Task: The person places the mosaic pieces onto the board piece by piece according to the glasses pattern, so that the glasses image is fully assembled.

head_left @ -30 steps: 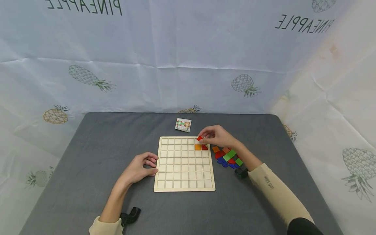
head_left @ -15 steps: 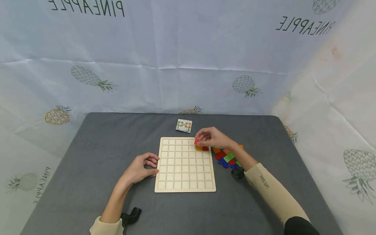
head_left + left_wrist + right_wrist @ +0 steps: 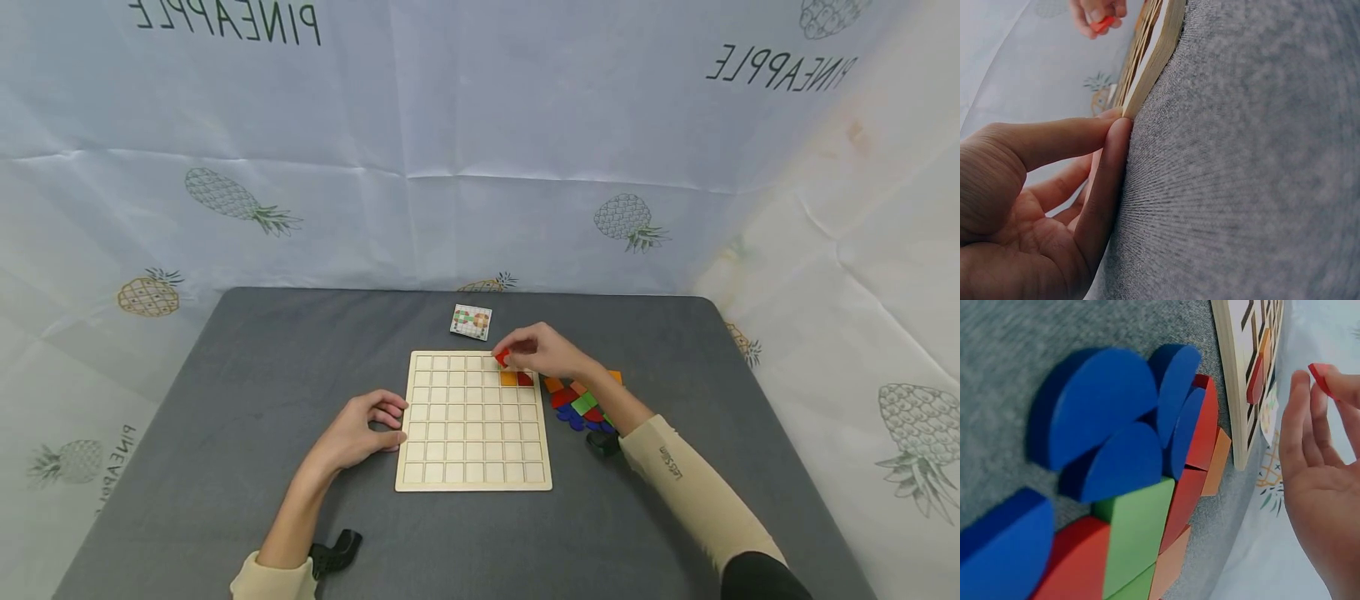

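Note:
A pale wooden grid board [image 3: 472,429] lies on the grey table. Its left edge is pinched by thumb and fingertips of my left hand [image 3: 362,429]; in the left wrist view, these fingertips [image 3: 1119,125] meet at the rim. Over the board's far right part, my right hand [image 3: 543,350] holds a small red block [image 3: 502,357] between thumb and fingers. That red block [image 3: 1322,378] is raised in the right wrist view, its full outline partly covered. Just below it, an orange square [image 3: 508,378] and a red curved-edge block [image 3: 525,379] sit side by side in the grid.
Right of the board, partly under my right forearm, lies a pile of loose blocks: blue rounded ones [image 3: 1104,400], green ones [image 3: 1141,525], red and orange ones. A small pattern card [image 3: 471,322] lies behind the board. A pineapple-print cloth [image 3: 450,208] hangs behind the table.
My right hand has moved slightly left over the board with the red block, which has turned in the fingers. The left hand stays at the board's edge.

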The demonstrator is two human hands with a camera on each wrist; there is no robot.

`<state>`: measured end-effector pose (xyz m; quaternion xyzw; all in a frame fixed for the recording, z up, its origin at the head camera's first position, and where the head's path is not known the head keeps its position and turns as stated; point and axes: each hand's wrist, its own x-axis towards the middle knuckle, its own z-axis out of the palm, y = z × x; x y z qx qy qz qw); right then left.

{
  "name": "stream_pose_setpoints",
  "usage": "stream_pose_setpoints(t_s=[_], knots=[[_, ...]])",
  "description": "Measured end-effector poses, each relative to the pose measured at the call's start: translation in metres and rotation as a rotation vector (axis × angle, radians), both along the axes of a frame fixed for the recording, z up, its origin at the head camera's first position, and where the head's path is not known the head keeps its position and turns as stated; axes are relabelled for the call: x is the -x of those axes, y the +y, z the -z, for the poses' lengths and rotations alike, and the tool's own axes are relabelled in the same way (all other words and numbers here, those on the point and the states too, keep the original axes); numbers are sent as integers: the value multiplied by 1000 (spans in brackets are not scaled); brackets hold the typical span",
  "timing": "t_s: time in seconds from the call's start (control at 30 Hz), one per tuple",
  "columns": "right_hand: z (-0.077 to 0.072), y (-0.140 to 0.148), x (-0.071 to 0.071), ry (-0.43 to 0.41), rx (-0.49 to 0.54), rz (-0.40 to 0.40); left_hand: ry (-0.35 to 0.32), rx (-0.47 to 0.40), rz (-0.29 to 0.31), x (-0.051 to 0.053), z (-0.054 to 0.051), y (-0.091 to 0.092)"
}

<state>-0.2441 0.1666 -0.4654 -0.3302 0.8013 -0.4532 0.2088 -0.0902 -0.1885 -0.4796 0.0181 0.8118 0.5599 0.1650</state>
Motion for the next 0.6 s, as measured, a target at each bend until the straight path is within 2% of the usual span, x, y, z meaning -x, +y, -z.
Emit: stream_pose_setpoints(t_s=[0.3, 0.6], knots=[[0, -1, 1, -50, 7, 15, 0, 11, -1, 1, 1, 1], [1, -7, 0, 11, -48, 9, 0, 8, 1, 0, 0, 2]])
